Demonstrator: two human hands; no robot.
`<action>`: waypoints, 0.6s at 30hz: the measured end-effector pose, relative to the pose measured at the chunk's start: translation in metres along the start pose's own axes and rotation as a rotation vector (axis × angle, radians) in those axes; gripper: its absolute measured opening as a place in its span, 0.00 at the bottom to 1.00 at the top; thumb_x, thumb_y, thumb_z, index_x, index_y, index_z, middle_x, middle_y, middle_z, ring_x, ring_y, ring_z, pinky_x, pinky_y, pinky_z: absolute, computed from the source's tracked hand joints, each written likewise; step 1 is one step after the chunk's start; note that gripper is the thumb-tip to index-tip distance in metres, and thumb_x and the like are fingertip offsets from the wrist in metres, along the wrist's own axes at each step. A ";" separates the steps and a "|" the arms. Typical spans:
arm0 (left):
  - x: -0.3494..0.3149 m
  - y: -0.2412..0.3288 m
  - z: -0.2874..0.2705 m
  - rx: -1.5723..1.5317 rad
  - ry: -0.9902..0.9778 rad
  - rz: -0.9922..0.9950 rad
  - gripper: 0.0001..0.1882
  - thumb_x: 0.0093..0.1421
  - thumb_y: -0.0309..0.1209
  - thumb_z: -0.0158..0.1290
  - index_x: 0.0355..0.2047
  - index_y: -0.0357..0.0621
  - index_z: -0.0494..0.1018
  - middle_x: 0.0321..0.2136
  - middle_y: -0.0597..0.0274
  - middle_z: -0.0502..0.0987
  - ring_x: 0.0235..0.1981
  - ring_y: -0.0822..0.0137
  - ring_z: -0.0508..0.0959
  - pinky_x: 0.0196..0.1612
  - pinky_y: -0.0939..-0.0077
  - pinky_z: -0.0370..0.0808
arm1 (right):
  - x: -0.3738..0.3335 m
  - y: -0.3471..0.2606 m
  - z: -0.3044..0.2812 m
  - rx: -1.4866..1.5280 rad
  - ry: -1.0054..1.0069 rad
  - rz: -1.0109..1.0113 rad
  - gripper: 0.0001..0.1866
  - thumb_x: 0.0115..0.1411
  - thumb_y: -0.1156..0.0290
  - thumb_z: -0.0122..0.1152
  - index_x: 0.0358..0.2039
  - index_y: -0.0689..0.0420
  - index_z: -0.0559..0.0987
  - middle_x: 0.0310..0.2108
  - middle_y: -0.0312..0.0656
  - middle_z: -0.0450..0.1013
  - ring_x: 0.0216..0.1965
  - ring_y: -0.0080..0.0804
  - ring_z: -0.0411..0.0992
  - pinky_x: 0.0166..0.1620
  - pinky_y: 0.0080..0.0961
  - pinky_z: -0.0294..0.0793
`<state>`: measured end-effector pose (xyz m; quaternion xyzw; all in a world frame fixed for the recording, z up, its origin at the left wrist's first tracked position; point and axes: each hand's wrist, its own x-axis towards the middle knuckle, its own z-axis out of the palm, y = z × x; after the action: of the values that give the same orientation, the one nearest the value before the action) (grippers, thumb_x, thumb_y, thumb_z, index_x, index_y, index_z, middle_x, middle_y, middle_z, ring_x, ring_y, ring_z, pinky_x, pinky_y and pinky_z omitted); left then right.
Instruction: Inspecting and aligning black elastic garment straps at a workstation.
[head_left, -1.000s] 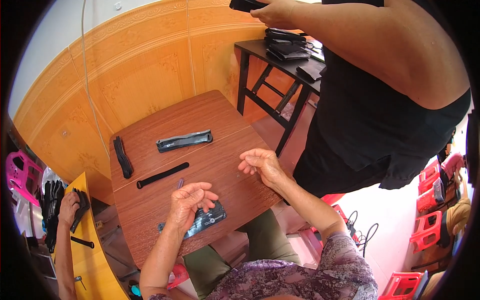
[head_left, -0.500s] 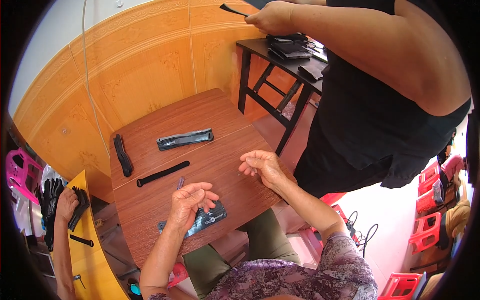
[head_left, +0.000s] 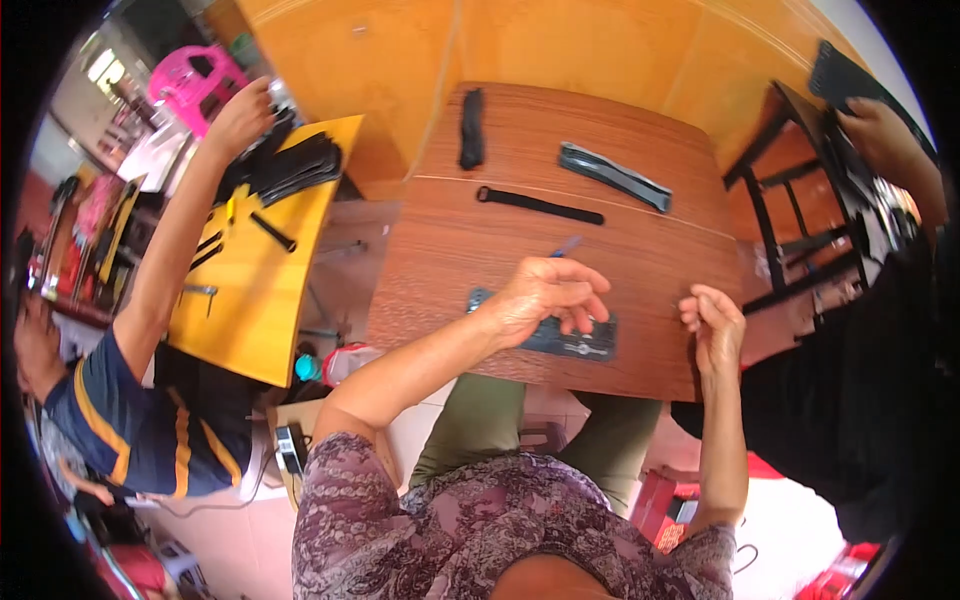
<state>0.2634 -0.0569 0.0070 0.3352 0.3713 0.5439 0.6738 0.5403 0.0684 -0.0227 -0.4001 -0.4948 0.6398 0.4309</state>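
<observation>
My left hand [head_left: 550, 298] hovers over the near part of the brown table [head_left: 650, 265], fingers spread and nothing held. Beneath it, partly covered, lie flat dark printed packages [head_left: 575, 340]. A small purplish, pen-like thing [head_left: 567, 245] lies just beyond this hand. At the table's right edge my right hand [head_left: 715, 325] is raised with loosely bent fingers and nothing visible in them. Farther off rests a single black strap [head_left: 542, 206] with a loop at its left end. Behind it are a folded black strap bundle [head_left: 471, 130] and a grey-black packaged bundle [head_left: 615, 177].
On the left, a co-worker's arm [head_left: 190, 235] reaches over a yellow table [head_left: 255, 320] with piled black straps [head_left: 295, 168]. At right another person's hand [head_left: 880, 140] holds a dark flat piece [head_left: 850, 85] near a black side table [head_left: 780, 200]. Wood panelling stands behind.
The view has swung left, so the brown table appears farther right and more of the yellow table shows. Both my hands remain raised without anything in them. Things on my table keep their layout.
</observation>
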 end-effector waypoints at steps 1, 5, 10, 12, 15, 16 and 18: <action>-0.005 0.001 -0.004 -0.017 -0.011 -0.003 0.15 0.59 0.31 0.52 0.41 0.31 0.71 0.30 0.45 0.78 0.24 0.66 0.79 0.23 0.80 0.71 | -0.001 0.003 0.004 0.004 -0.005 0.002 0.10 0.58 0.74 0.55 0.38 0.66 0.75 0.26 0.46 0.76 0.21 0.25 0.71 0.25 0.15 0.67; -0.017 0.007 -0.015 -0.049 0.017 0.054 0.15 0.59 0.31 0.52 0.41 0.31 0.71 0.30 0.45 0.78 0.25 0.66 0.79 0.23 0.80 0.71 | -0.001 0.011 0.015 0.041 -0.029 0.003 0.08 0.59 0.74 0.55 0.37 0.65 0.76 0.25 0.45 0.77 0.21 0.23 0.71 0.24 0.14 0.68; -0.027 0.015 -0.034 -0.068 0.060 0.140 0.17 0.59 0.33 0.52 0.44 0.31 0.70 0.31 0.44 0.78 0.26 0.65 0.79 0.26 0.79 0.73 | 0.000 0.016 0.017 0.036 -0.027 0.015 0.07 0.59 0.75 0.55 0.36 0.64 0.76 0.25 0.45 0.77 0.21 0.23 0.72 0.23 0.14 0.68; -0.034 0.020 -0.043 -0.081 0.098 0.157 0.17 0.60 0.32 0.52 0.44 0.31 0.70 0.31 0.44 0.78 0.26 0.65 0.79 0.26 0.79 0.73 | 0.002 0.019 0.015 0.037 -0.020 0.026 0.07 0.59 0.75 0.55 0.36 0.64 0.76 0.25 0.45 0.77 0.21 0.23 0.72 0.23 0.14 0.69; -0.046 0.026 -0.062 -0.089 0.169 0.184 0.16 0.60 0.31 0.51 0.44 0.31 0.70 0.31 0.45 0.78 0.27 0.66 0.79 0.26 0.79 0.73 | 0.004 0.021 0.012 0.037 -0.004 0.027 0.07 0.59 0.74 0.55 0.36 0.64 0.76 0.25 0.45 0.77 0.20 0.22 0.72 0.22 0.14 0.68; -0.052 0.028 -0.069 -0.086 0.205 0.216 0.15 0.60 0.31 0.50 0.44 0.32 0.71 0.32 0.45 0.78 0.27 0.66 0.79 0.26 0.79 0.73 | 0.004 0.022 0.013 0.038 -0.007 0.031 0.07 0.59 0.74 0.55 0.36 0.64 0.76 0.25 0.45 0.77 0.20 0.22 0.72 0.22 0.14 0.68; -0.063 0.032 -0.077 -0.089 0.282 0.257 0.13 0.61 0.29 0.50 0.42 0.32 0.71 0.31 0.46 0.78 0.26 0.67 0.79 0.26 0.79 0.73 | 0.004 0.022 0.014 0.034 0.006 0.024 0.08 0.59 0.74 0.55 0.36 0.64 0.76 0.25 0.44 0.77 0.20 0.21 0.72 0.21 0.13 0.68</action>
<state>0.1729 -0.1092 0.0046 0.2702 0.3918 0.6829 0.5541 0.5224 0.0655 -0.0423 -0.4005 -0.4777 0.6520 0.4317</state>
